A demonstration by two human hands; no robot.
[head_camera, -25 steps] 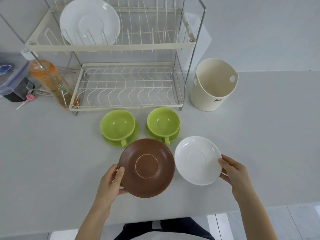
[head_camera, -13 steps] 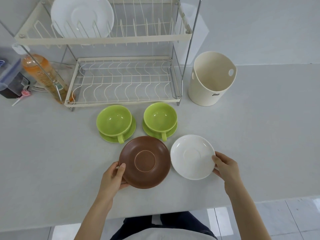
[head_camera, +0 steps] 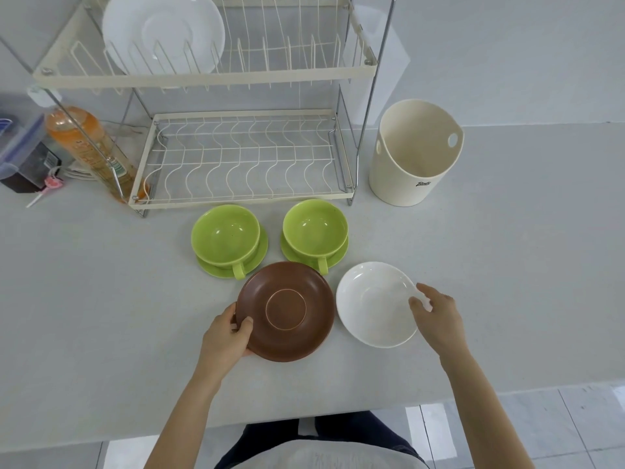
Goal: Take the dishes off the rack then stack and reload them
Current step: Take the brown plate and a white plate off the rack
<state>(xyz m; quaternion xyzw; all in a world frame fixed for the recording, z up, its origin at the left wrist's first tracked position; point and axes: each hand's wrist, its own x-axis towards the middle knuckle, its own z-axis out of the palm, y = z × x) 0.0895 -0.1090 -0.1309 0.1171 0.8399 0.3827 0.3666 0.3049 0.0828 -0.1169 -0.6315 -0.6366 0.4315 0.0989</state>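
Observation:
A brown saucer lies on the counter in front of me; my left hand grips its left rim, thumb on top. Beside it to the right is a white saucer, tilted up at its right side, where my right hand pinches its rim. Behind them two green cups stand on green saucers, one left, one right. The two-tier wire rack stands at the back with one white plate upright in its top tier; its bottom tier holds nothing.
A cream plastic holder stands right of the rack. An orange bottle, a plastic container and a small pink item sit to the rack's left. The counter's front edge runs just below my forearms.
My right hand has lifted the right edge of the white saucer, which lay flat before. The left hand keeps its hold on the brown saucer.

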